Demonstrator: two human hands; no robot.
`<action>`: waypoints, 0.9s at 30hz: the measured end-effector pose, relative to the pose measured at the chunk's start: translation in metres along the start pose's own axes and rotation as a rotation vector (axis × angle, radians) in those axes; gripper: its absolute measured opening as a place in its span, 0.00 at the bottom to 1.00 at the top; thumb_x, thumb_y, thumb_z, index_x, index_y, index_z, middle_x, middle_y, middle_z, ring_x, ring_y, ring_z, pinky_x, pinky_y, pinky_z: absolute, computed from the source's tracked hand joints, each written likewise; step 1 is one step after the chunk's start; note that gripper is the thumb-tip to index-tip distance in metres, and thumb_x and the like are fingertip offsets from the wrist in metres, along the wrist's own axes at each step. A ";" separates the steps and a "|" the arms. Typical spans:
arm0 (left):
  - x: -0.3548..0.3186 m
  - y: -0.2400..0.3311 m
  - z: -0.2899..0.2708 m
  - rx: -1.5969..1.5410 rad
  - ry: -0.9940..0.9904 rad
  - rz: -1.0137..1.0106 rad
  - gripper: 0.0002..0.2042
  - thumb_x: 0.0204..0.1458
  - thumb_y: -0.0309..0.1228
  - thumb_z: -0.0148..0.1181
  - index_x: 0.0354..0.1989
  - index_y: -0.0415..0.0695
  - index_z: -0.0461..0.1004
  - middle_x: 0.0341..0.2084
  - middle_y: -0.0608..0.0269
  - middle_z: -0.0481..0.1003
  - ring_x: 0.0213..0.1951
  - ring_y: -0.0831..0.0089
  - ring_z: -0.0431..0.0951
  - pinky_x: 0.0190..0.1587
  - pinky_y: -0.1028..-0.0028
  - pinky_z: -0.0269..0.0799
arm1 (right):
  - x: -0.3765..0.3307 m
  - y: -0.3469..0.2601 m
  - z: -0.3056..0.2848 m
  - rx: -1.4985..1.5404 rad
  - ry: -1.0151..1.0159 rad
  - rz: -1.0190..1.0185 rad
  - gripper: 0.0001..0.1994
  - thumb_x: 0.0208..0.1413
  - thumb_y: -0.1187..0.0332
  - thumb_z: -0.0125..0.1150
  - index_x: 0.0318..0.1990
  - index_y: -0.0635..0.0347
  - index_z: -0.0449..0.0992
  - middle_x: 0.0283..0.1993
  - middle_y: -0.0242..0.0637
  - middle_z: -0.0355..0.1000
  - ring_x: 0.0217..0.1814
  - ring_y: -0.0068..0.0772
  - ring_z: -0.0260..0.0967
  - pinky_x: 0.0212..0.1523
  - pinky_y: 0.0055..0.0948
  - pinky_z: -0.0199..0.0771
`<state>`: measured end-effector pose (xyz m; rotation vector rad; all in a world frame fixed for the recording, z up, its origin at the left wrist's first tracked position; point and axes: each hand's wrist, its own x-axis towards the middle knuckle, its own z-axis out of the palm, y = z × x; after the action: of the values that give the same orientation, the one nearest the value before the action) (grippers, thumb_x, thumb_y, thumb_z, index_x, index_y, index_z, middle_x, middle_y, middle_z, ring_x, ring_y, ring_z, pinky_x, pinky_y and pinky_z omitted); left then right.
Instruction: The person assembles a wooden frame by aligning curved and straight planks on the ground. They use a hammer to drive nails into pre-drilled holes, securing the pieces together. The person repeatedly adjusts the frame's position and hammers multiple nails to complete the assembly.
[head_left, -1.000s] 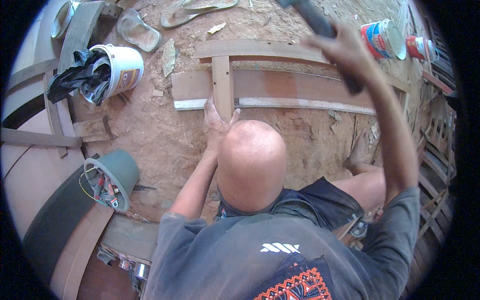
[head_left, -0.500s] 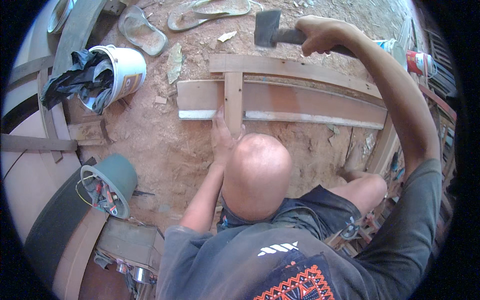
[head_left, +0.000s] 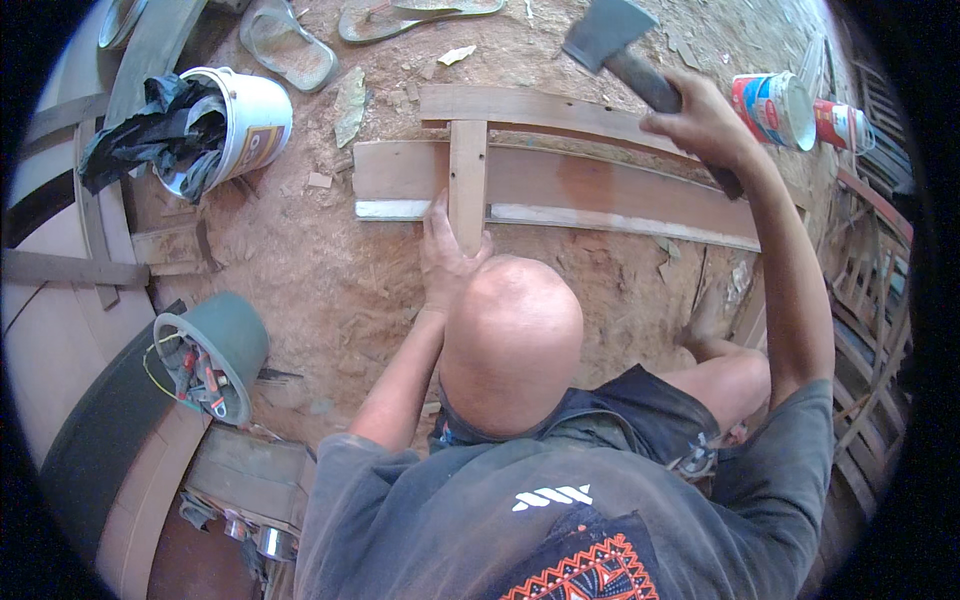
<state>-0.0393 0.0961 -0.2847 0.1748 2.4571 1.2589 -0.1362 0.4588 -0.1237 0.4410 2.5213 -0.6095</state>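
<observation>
My right hand [head_left: 710, 120] grips the dark handle of a hatchet [head_left: 618, 40], raised above the right part of a wooden frame, with its blade toward the upper left. The frame has a long pale rail [head_left: 570, 110] and a short wooden crosspiece [head_left: 468, 175] meeting it near its left end. My left hand [head_left: 445, 250] wraps round the near end of the crosspiece, in front of my raised knee. A wide plank [head_left: 620, 190] with a whitish near edge lies under the crosspiece.
At left stand a white bucket [head_left: 262, 125] with black plastic hanging out and a tilted green bucket [head_left: 240, 340] holding tools. Sandals [head_left: 285, 50] lie on the dirt floor. Paint cans [head_left: 770, 105] lie at right, beside slatted wood [head_left: 870, 320]. A wooden box [head_left: 250, 465] sits lower left.
The hatchet and my right hand have swung, the blade tilting up and moving right, the handle now slanting down to the right. My left hand stays on the crosspiece.
</observation>
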 end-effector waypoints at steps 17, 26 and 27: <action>-0.002 0.007 -0.006 -0.089 -0.045 -0.101 0.42 0.49 0.31 0.72 0.73 0.43 0.55 0.62 0.43 0.66 0.64 0.47 0.69 0.66 0.52 0.68 | -0.103 -0.026 0.140 0.380 0.316 0.135 0.20 0.52 0.60 0.76 0.41 0.67 0.77 0.31 0.50 0.76 0.32 0.47 0.77 0.37 0.43 0.75; 0.004 0.026 -0.009 -0.233 -0.118 -0.382 0.41 0.50 0.28 0.73 0.71 0.38 0.57 0.55 0.48 0.71 0.57 0.58 0.74 0.61 0.57 0.70 | -0.190 0.043 0.273 0.636 0.300 0.610 0.19 0.52 0.58 0.75 0.40 0.66 0.77 0.29 0.43 0.76 0.29 0.40 0.76 0.34 0.39 0.76; 0.004 0.031 -0.009 -0.158 -0.127 -0.409 0.41 0.50 0.27 0.73 0.72 0.39 0.57 0.55 0.49 0.71 0.56 0.59 0.75 0.60 0.57 0.71 | -0.188 0.052 0.284 0.546 0.339 0.560 0.20 0.52 0.58 0.75 0.42 0.66 0.77 0.32 0.46 0.78 0.33 0.45 0.78 0.37 0.41 0.77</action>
<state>-0.0486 0.1088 -0.2558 -0.2693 2.1314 1.2077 0.1516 0.3259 -0.2587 1.4914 2.3193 -1.0499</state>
